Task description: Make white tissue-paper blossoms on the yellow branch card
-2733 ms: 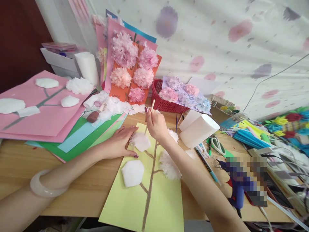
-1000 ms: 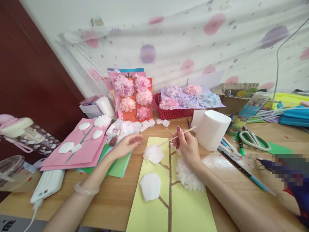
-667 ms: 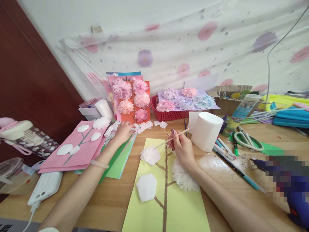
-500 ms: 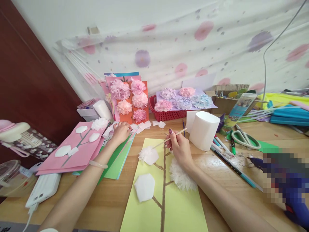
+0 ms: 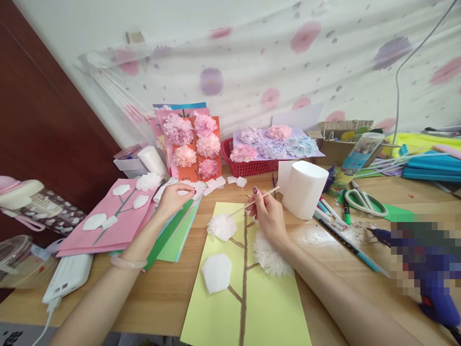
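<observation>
In my right hand (image 5: 266, 216) is a thin wooden stick (image 5: 240, 207), pinched between thumb and fingers. The far end of the stick meets a ruffled white paper flower (image 5: 221, 227) on the yellow sheet (image 5: 277, 312). A painted brown branch (image 5: 244, 288) runs up this sheet. A flat white paper shape (image 5: 216, 273) lies at its left, and a fuller white flower (image 5: 271, 254) sits partly under my right wrist. Over the coloured papers my left hand (image 5: 175, 198) has thumb and fingertips pinched together. Whatever they hold is too small to make out.
White paper slips (image 5: 214, 185) lie behind the yellow sheet. To the right stand a white paper roll (image 5: 306, 190), scissors (image 5: 365, 203), pens and a blue glue gun (image 5: 432, 274). On the left are a pink sheet (image 5: 124, 216), a white power bank (image 5: 68, 276) and a bottle (image 5: 36, 204).
My left hand has lifted slightly away from the paper slips, its fingers drawn together into a pinch. My right hand keeps the stick at the same flower. The view has shifted slightly.
</observation>
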A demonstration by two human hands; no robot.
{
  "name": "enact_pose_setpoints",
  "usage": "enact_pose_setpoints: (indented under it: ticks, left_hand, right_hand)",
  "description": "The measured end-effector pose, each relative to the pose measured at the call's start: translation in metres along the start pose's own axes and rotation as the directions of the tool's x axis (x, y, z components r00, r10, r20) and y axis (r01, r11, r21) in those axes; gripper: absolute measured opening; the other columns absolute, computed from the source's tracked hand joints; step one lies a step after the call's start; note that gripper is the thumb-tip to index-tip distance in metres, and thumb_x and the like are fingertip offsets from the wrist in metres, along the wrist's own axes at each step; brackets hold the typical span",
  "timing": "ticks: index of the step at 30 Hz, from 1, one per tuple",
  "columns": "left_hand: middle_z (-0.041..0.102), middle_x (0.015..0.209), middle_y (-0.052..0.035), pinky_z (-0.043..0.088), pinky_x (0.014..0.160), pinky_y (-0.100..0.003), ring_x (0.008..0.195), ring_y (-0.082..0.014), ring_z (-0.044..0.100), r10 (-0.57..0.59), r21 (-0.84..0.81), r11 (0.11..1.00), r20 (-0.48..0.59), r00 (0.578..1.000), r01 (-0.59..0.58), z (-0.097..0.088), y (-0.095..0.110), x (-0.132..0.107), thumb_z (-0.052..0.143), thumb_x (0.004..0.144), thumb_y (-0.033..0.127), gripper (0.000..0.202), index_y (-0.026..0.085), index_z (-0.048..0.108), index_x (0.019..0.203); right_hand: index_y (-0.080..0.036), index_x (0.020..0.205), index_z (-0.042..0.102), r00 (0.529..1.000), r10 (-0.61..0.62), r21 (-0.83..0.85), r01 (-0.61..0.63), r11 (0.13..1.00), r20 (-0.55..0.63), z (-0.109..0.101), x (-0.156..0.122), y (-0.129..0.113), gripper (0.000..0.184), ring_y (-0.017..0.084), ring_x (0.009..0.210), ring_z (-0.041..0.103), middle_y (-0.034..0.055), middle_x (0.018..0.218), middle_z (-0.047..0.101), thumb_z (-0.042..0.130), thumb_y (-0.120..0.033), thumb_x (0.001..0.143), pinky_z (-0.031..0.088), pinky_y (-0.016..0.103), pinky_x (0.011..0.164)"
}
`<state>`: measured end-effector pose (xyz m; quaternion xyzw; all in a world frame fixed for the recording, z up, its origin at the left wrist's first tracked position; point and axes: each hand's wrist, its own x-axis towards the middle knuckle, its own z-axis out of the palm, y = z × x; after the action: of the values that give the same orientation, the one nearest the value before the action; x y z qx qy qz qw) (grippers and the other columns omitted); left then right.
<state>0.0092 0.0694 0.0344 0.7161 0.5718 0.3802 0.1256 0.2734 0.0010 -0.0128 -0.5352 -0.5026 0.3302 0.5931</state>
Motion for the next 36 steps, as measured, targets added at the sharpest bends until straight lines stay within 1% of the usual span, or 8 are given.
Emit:
enact_pose_setpoints:
  ticks: [3, 6, 8, 11, 21, 29, 33, 36]
  left_hand:
    - [0.078, 0.090, -0.0033, 0.048, 0.098, -0.041, 0.095, -0.0244, 0.068, 0.079, 0.000, 0.997, -0.055, 0.995, -0.079, 0.005, 0.015, -0.021, 0.065, 0.074, 0.033, 0.015, 0.023, 0.075, 0.071]
    - [0.077, 0.087, -0.0010, 0.039, 0.105, -0.049, 0.105, -0.0265, 0.061, 0.263, 0.129, 0.961, -0.146, 0.954, -0.245, 0.016, 0.029, -0.047, 0.066, 0.079, 0.031, 0.013, 0.028, 0.075, 0.071]
    - [0.077, 0.087, 0.0012, 0.032, 0.106, -0.055, 0.110, -0.0283, 0.058, 0.376, 0.247, 0.909, -0.140, 0.916, -0.336, 0.024, 0.036, -0.061, 0.066, 0.082, 0.030, 0.014, 0.031, 0.075, 0.072]
    - [0.078, 0.090, 0.0035, 0.023, 0.106, -0.058, 0.112, -0.0295, 0.057, 0.454, 0.332, 0.850, -0.070, 0.888, -0.408, 0.035, 0.044, -0.070, 0.066, 0.084, 0.027, 0.015, 0.032, 0.074, 0.072]
    - [0.077, 0.092, 0.0028, 0.014, 0.107, -0.061, 0.114, -0.0299, 0.059, 0.533, 0.338, 0.787, 0.053, 0.845, -0.517, 0.049, 0.041, -0.073, 0.061, 0.089, 0.025, 0.021, 0.032, 0.074, 0.075]
    - [0.077, 0.092, 0.0033, 0.015, 0.108, -0.058, 0.111, -0.0283, 0.061, 0.567, 0.359, 0.747, 0.096, 0.818, -0.560, 0.049, 0.038, -0.080, 0.064, 0.087, 0.023, 0.019, 0.032, 0.074, 0.074]
    - [0.077, 0.093, 0.0028, 0.017, 0.108, -0.058, 0.110, -0.0279, 0.061, 0.558, 0.342, 0.761, 0.088, 0.825, -0.551, 0.049, 0.038, -0.081, 0.064, 0.086, 0.022, 0.018, 0.031, 0.074, 0.074]
    - [0.077, 0.093, 0.0024, 0.017, 0.108, -0.058, 0.108, -0.0277, 0.062, 0.555, 0.320, 0.768, 0.100, 0.826, -0.555, 0.049, 0.039, -0.082, 0.064, 0.086, 0.022, 0.018, 0.030, 0.074, 0.074]
  right_hand:
    - [-0.021, 0.076, 0.060, 1.000, 0.005, -0.001, -0.005, 1.000, -0.010, 0.000, 0.001, 0.000, 0.052, 0.015, 0.050, 0.060, 0.0002, 0.058, 0.064, 0.045, -0.070, 0.090, 0.042, 0.023, 0.048]
    - [-0.021, 0.076, 0.060, 1.000, 0.011, 0.003, -0.011, 1.000, -0.007, 0.001, 0.002, 0.000, 0.052, 0.015, 0.050, 0.060, 0.0003, 0.059, 0.064, 0.045, -0.070, 0.090, 0.042, 0.023, 0.048]
    - [-0.021, 0.076, 0.060, 1.000, 0.018, 0.008, -0.018, 1.000, -0.005, 0.001, 0.002, 0.000, 0.053, 0.015, 0.050, 0.060, 0.0007, 0.059, 0.065, 0.045, -0.070, 0.090, 0.042, 0.023, 0.047]
    - [-0.021, 0.075, 0.060, 1.000, 0.026, 0.012, -0.026, 1.000, -0.008, 0.001, 0.003, 0.000, 0.053, 0.015, 0.049, 0.060, 0.0013, 0.059, 0.065, 0.046, -0.070, 0.089, 0.041, 0.023, 0.045]
    - [-0.021, 0.075, 0.059, 1.000, 0.015, 0.018, -0.015, 1.000, -0.015, 0.001, 0.002, -0.003, 0.050, 0.015, 0.049, 0.060, 0.0004, 0.058, 0.065, 0.046, -0.067, 0.091, 0.041, 0.023, 0.046]
    - [-0.022, 0.072, 0.055, 0.993, -0.015, 0.042, 0.020, 0.999, -0.120, -0.001, -0.001, -0.010, 0.050, 0.014, 0.047, 0.057, -0.0019, 0.053, 0.059, 0.043, -0.065, 0.093, 0.041, 0.024, 0.048]
    - [-0.023, 0.066, 0.051, 0.977, -0.082, 0.048, 0.093, 0.995, -0.198, -0.002, -0.005, -0.016, 0.050, 0.013, 0.043, 0.052, -0.0039, 0.045, 0.051, 0.040, -0.062, 0.096, 0.040, 0.024, 0.048]
    - [-0.023, 0.066, 0.051, 0.981, -0.100, 0.043, 0.109, 0.993, -0.168, -0.001, -0.008, -0.016, 0.050, 0.013, 0.043, 0.051, -0.0039, 0.046, 0.051, 0.040, -0.061, 0.096, 0.039, 0.024, 0.047]
